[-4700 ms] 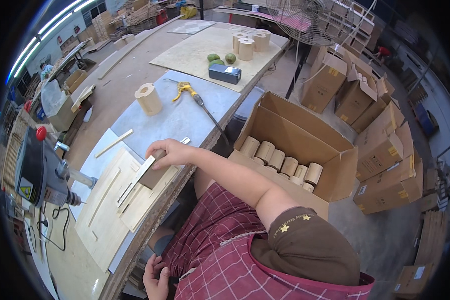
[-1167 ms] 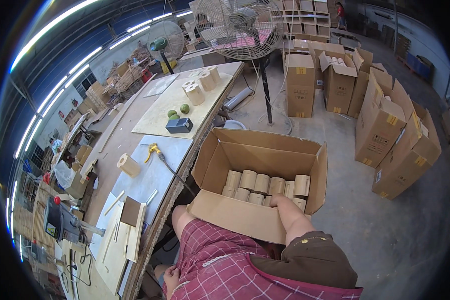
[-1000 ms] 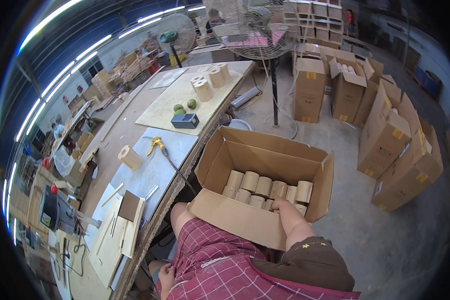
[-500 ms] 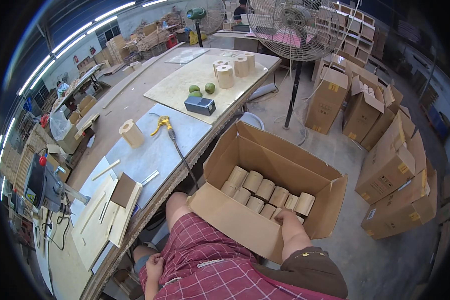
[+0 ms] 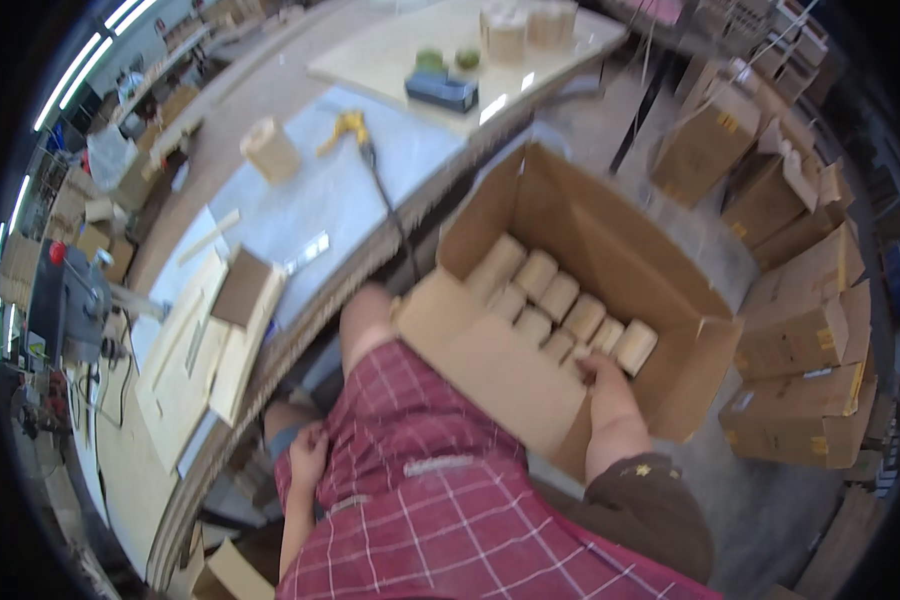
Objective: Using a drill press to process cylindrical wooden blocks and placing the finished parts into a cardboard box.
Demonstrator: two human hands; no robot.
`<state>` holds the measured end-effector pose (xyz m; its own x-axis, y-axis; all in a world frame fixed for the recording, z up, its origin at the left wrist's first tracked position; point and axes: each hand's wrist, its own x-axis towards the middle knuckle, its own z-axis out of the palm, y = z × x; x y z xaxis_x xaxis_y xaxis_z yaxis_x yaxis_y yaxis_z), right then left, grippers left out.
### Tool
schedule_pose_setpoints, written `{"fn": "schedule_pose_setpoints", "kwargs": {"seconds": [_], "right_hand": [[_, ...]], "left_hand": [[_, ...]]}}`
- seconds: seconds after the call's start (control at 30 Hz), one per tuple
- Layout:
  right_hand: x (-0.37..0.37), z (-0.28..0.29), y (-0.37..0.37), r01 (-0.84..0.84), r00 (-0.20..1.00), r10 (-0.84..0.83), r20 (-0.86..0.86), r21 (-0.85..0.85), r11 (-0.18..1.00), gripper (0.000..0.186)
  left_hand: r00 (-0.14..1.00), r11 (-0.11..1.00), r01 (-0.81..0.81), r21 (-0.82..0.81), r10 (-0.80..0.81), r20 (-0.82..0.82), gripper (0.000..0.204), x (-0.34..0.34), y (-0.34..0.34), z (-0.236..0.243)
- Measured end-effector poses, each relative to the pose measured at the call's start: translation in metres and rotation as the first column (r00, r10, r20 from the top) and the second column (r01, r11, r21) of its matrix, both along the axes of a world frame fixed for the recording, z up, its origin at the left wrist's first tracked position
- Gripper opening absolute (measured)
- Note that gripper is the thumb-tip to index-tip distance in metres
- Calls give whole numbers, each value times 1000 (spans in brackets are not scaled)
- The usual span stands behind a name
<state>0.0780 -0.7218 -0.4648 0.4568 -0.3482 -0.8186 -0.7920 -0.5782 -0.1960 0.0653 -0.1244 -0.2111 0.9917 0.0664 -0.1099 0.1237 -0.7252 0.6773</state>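
An open cardboard box (image 5: 490,350) rests at my right side, tilted in view. Pale wooden cylinders (image 5: 558,298) lie inside it in rows, on their sides. My right hand (image 5: 600,372) reaches over the near wall, its fingers bent around the end of one cylinder in the near row; motion blur and the hand itself partly hide the grip. My left hand (image 5: 310,452) lies on my lap against the red checked apron (image 5: 420,420), fingers curled in, with nothing seen in them.
On the worktable to the left are a yellow air blow gun (image 5: 348,130) with a dark hose, one upright wooden cylinder (image 5: 270,152), a dark box (image 5: 442,92), green fruits (image 5: 467,58) and a brown board (image 5: 247,288). More cartons (image 5: 790,315) line the right side.
The view has turned and dipped, so the box and table sit differently in it. My right hand stays down in the box at the near row; my left hand keeps its place on my lap.
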Motion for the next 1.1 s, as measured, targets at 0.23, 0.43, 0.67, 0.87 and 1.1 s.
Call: {"fn": "schedule_pose_setpoints", "kwargs": {"seconds": [0.23, 0.43, 0.67, 0.87, 1.1], "right_hand": [[17, 53, 14, 147, 983, -143, 120, -32, 989, 78], [8, 62, 18, 223, 964, -217, 151, -20, 975, 62], [14, 109, 40, 406, 907, -399, 137, -29, 913, 52], [8, 113, 20, 391, 880, -406, 247, 111, 914, 44], [26, 210, 42, 329, 452, -423, 785, 295, 897, 37]], "left_hand": [[980, 982, -116, -147, 89, -177, 22, 1, 7, -6], [967, 982, -126, -140, 90, -239, 22, 5, 1, 0], [962, 979, -136, -153, 93, -258, 23, 8, 1, 2], [964, 978, -141, -156, 99, -248, 23, 12, -7, 8], [963, 981, -114, -159, 69, -261, 27, 12, 1, 23]]}}
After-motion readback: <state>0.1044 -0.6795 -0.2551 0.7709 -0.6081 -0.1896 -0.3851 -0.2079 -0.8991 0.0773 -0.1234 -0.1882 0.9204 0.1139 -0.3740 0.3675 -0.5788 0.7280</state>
